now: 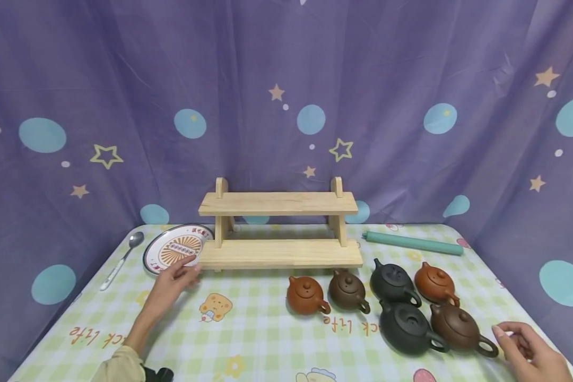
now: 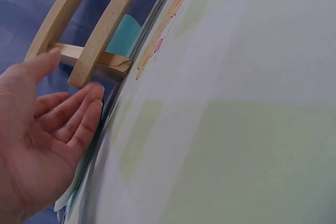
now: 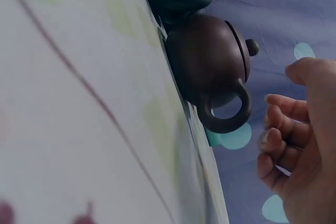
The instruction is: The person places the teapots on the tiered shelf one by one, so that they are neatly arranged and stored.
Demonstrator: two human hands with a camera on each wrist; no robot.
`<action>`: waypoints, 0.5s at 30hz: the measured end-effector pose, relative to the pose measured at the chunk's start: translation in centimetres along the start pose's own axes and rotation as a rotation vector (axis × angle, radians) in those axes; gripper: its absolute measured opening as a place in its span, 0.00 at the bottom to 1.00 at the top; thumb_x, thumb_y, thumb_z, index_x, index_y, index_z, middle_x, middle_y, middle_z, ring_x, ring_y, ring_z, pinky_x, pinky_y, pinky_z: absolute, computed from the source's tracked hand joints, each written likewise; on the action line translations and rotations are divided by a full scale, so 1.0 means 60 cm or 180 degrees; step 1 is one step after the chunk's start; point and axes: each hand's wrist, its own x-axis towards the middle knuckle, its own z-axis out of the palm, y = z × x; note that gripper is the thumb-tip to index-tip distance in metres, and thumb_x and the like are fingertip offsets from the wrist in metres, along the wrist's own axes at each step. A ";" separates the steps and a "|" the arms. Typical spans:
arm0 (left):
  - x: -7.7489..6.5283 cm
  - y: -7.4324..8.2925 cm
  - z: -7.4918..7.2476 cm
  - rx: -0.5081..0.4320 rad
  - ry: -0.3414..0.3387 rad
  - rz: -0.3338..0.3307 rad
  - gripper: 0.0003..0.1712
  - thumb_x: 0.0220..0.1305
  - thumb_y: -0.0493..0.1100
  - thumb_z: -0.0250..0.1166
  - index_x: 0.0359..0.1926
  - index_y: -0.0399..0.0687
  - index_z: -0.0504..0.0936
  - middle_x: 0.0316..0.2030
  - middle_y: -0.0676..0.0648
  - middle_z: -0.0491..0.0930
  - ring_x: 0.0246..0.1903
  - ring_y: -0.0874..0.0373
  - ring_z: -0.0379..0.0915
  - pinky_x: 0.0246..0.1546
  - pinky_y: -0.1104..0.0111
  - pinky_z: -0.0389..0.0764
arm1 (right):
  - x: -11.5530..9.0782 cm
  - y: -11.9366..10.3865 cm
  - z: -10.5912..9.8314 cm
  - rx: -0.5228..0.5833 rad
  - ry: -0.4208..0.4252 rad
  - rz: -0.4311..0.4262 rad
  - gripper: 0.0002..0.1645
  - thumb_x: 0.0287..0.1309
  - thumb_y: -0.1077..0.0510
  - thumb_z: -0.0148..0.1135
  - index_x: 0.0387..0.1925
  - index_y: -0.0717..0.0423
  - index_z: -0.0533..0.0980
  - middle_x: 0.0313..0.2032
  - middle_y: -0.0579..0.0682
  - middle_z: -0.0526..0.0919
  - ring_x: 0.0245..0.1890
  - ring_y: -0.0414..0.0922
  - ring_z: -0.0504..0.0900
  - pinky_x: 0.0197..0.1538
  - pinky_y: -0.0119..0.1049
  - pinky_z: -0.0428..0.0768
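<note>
My left hand is at the left end of a two-tier wooden shelf, beside the lower board, its fingers fairly straight. Whether the fingertips touch the wood I cannot tell. Loosely curled and holding nothing, my right hand is just right of a dark brown teapot, apart from its handle. Left of that pot sits a black teapot; behind them are another black teapot and an orange-brown teapot. A smaller brown teapot and a reddish teapot stand before the shelf.
A patterned plate lies behind my left hand, partly under the shelf's left end. Further left is a spoon. A green rolled-up cloth or tube lies at the back right. A purple curtain hangs behind the checkered tablecloth.
</note>
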 end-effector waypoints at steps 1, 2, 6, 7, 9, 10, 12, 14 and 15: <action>0.000 -0.001 0.000 -0.0018 -0.0019 -0.0019 0.36 0.79 0.47 0.61 0.74 0.26 0.62 0.55 0.27 0.81 0.42 0.53 0.86 0.45 0.70 0.86 | 0.001 0.004 0.001 0.0008 -0.0062 0.0027 0.20 0.78 0.48 0.55 0.48 0.64 0.77 0.18 0.45 0.72 0.18 0.37 0.67 0.21 0.31 0.64; 0.000 -0.002 0.000 -0.0049 -0.0040 -0.0036 0.36 0.79 0.47 0.61 0.74 0.27 0.62 0.55 0.28 0.81 0.42 0.53 0.85 0.45 0.70 0.86 | 0.001 0.007 0.001 0.0032 -0.0121 0.0056 0.21 0.78 0.48 0.54 0.48 0.65 0.77 0.18 0.45 0.72 0.17 0.39 0.66 0.20 0.32 0.64; 0.000 -0.009 0.002 -0.0168 -0.0081 -0.0042 0.36 0.78 0.46 0.62 0.74 0.27 0.62 0.55 0.28 0.81 0.41 0.56 0.85 0.46 0.71 0.86 | 0.001 0.017 0.003 0.0204 -0.0383 0.0292 0.27 0.79 0.43 0.52 0.49 0.67 0.76 0.16 0.48 0.72 0.14 0.42 0.66 0.17 0.36 0.66; 0.000 -0.011 0.003 -0.0189 -0.0077 -0.0030 0.36 0.77 0.45 0.63 0.74 0.27 0.62 0.55 0.28 0.81 0.40 0.56 0.85 0.46 0.71 0.86 | 0.001 0.019 0.004 0.0250 -0.0422 0.0351 0.28 0.79 0.42 0.52 0.49 0.67 0.77 0.16 0.48 0.72 0.14 0.43 0.67 0.17 0.37 0.67; 0.000 -0.014 0.005 -0.0180 -0.0061 0.0004 0.35 0.77 0.44 0.63 0.73 0.26 0.63 0.53 0.28 0.81 0.40 0.56 0.86 0.46 0.72 0.86 | 0.001 0.023 0.004 0.0350 -0.0509 0.0497 0.28 0.79 0.40 0.51 0.46 0.63 0.78 0.16 0.49 0.74 0.14 0.43 0.68 0.16 0.37 0.69; 0.001 -0.015 0.007 -0.0155 -0.0042 0.0023 0.35 0.77 0.43 0.63 0.73 0.25 0.63 0.53 0.29 0.82 0.39 0.57 0.86 0.45 0.72 0.86 | 0.001 0.026 0.004 0.0414 -0.0535 0.0520 0.27 0.78 0.40 0.52 0.44 0.62 0.79 0.16 0.49 0.74 0.14 0.43 0.69 0.16 0.37 0.70; 0.002 -0.016 0.011 -0.0102 0.0019 0.0062 0.35 0.77 0.43 0.63 0.72 0.23 0.64 0.51 0.29 0.82 0.39 0.57 0.87 0.45 0.73 0.86 | 0.001 0.031 0.003 0.0547 -0.0582 0.0526 0.21 0.78 0.41 0.54 0.39 0.51 0.81 0.16 0.49 0.75 0.14 0.42 0.71 0.16 0.37 0.70; 0.003 -0.018 0.016 -0.0062 0.0094 0.0090 0.34 0.77 0.42 0.63 0.71 0.23 0.64 0.50 0.29 0.82 0.38 0.57 0.87 0.44 0.74 0.86 | 0.002 0.035 0.003 0.0713 -0.0681 0.0546 0.16 0.78 0.43 0.54 0.33 0.38 0.80 0.17 0.49 0.75 0.14 0.42 0.71 0.15 0.36 0.71; 0.004 -0.019 0.017 -0.0065 0.0133 0.0094 0.33 0.77 0.42 0.63 0.71 0.22 0.65 0.50 0.28 0.82 0.38 0.57 0.87 0.44 0.74 0.86 | 0.003 0.036 0.003 0.0823 -0.0742 0.0557 0.16 0.79 0.44 0.54 0.30 0.33 0.79 0.17 0.49 0.75 0.14 0.42 0.70 0.15 0.37 0.71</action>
